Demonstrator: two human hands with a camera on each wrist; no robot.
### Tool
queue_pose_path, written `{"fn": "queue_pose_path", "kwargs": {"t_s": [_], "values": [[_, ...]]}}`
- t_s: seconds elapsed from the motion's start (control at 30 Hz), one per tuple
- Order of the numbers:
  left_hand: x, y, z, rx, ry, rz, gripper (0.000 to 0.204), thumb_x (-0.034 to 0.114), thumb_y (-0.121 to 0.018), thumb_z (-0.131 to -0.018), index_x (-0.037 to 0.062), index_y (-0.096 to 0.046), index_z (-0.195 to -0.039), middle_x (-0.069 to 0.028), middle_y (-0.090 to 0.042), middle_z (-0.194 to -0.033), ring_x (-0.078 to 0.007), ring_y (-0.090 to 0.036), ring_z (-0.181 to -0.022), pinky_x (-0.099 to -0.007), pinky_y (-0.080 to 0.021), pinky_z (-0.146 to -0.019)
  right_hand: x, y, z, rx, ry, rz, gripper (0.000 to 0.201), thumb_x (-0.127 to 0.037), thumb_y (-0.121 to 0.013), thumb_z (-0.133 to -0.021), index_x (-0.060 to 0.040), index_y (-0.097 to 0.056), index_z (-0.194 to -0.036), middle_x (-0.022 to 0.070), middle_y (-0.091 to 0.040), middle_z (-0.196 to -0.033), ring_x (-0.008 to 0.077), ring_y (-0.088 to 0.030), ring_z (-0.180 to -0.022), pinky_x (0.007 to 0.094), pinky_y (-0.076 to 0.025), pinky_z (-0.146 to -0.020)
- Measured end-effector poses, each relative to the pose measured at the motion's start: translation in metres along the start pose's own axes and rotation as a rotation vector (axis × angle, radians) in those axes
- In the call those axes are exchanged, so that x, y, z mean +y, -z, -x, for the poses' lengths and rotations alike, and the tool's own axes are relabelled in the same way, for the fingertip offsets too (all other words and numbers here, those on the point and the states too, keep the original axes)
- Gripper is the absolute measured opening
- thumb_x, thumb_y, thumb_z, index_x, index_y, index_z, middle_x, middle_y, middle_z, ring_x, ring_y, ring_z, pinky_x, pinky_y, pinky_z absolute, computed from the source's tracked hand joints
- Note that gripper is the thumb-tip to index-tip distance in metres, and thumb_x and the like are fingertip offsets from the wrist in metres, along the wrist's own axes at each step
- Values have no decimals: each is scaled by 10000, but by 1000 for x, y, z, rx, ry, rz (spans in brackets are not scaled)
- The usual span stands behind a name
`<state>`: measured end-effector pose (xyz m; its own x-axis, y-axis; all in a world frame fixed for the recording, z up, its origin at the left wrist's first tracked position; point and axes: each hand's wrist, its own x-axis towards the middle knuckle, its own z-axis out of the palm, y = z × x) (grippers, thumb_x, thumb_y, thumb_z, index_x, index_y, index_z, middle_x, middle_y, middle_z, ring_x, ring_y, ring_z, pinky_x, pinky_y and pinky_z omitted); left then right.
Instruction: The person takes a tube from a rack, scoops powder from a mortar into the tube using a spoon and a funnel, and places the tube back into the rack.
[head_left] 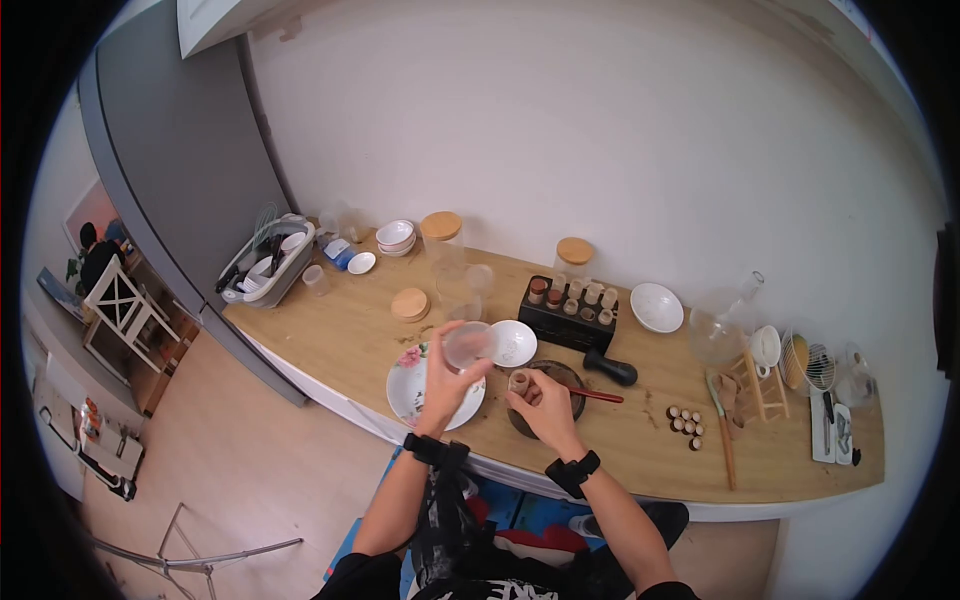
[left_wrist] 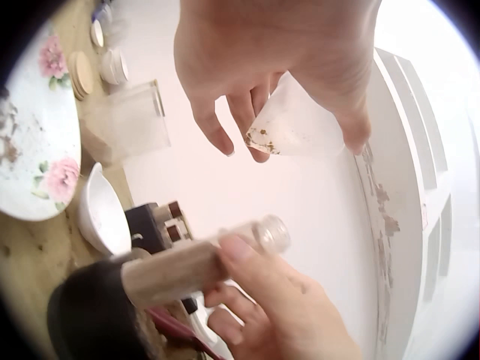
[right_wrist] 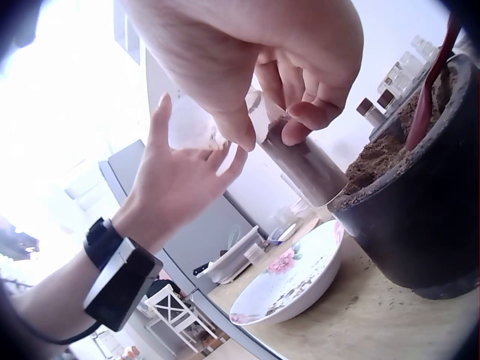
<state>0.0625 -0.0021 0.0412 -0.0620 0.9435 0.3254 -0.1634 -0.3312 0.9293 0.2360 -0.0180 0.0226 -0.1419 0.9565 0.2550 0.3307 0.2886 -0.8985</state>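
My left hand (head_left: 440, 385) grips a translucent plastic cup (left_wrist: 300, 124) that is tipped on its side, with small brown and yellowish bits inside. The right hand (head_left: 548, 412) pinches a glass vial (left_wrist: 180, 266) near its neck; brown powder fills much of it. Beside the right hand stands a dark mortar (right_wrist: 420, 232) with brown powder in it and a red-handled utensil (right_wrist: 426, 105) leaning on its rim. Below the left hand lies a white floral dish (head_left: 405, 385) with dark crumbs in it.
Behind the mortar are a black rack (head_left: 565, 325) of vials, a black pestle (head_left: 610, 368) and a small white bowl (head_left: 516, 345). Glass jars with wooden lids (head_left: 441, 225) stand farther back. To the right are several small round pieces (head_left: 685, 420) and a wooden-handled brush (head_left: 724, 440).
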Motion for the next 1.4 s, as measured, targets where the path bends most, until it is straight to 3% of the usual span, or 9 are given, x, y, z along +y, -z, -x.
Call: {"fn": "queue_pose_path", "kwargs": {"t_s": [0.03,0.07,0.13,0.2,0.43,0.53,0.93,1.37,1.4], "values": [[-8,11,-2,113,7,-8,710,120,-804,-694,30,-379,-1256,-137,-581,-1121,-206,-579,-1039,-326,-462,-886,1,2,0,4,-3,4,311,-102,-722,-762,24,-605,-1020,91,-600,-682,123,-538,-550,266,-451,-543],[-19,22,-2,110,8,-4,710,120,-804,-694,30,-379,-1256,-137,-581,-1121,-206,-579,-1039,-326,-462,-886,2,3,-1,7,-5,4,308,-110,-724,-765,19,-608,-1020,83,-603,-677,112,-541,-556,259,-450,-544],[-43,47,1,176,68,-248,715,172,-828,-679,-3,-401,-1225,-163,-592,-1098,-216,-592,-1013,-328,-474,-865,5,4,-2,7,-7,3,305,-117,-727,-769,13,-611,-1019,75,-607,-671,102,-544,-562,253,-450,-545],[-69,70,10,177,115,-378,740,206,-842,-659,-15,-409,-1217,-178,-595,-1090,-231,-596,-1004,-338,-480,-858,8,5,-3,32,-37,-33,297,-130,-728,-774,0,-618,-1018,55,-609,-661,85,-540,-564,236,-445,-543],[-86,97,27,47,235,-954,841,323,-877,-573,-67,-450,-1184,-243,-575,-1099,-345,-590,-993,-377,-491,-846,8,9,-11,52,-16,1,303,-142,-735,-775,-7,-622,-1021,49,-609,-659,79,-541,-563,227,-451,-551],[-87,92,30,15,377,-1000,831,363,-871,-568,-91,-495,-1154,-256,-538,-1121,-364,-574,-999,-380,-486,-862,8,11,-16,71,-25,5,324,-160,-739,-774,3,-620,-1028,62,-625,-676,91,-561,-572,235,-461,-562],[-107,107,21,-88,425,-1068,1006,602,-792,-561,-109,-503,-1211,-309,-513,-1129,-403,-518,-1064,-389,-433,-937,9,23,-28,124,-10,34,351,-185,-736,-779,22,-622,-1038,98,-662,-756,120,-615,-605,259,-476,-564],[-89,112,21,-78,431,-957,912,542,-802,-605,-52,-519,-1236,-267,-524,-1139,-370,-539,-1053,-394,-449,-916,23,30,-33,159,3,30,359,-194,-734,-780,13,-628,-1054,115,-685,-835,130,-633,-631,268,-500,-573],[-89,112,22,-59,405,-972,873,519,-806,-619,-38,-526,-1231,-242,-526,-1109,-324,-555,-990,-376,-473,-856,21,31,-35,154,-2,8,356,-194,-732,-783,11,-628,-1055,115,-687,-845,129,-637,-640,263,-503,-576]]}}
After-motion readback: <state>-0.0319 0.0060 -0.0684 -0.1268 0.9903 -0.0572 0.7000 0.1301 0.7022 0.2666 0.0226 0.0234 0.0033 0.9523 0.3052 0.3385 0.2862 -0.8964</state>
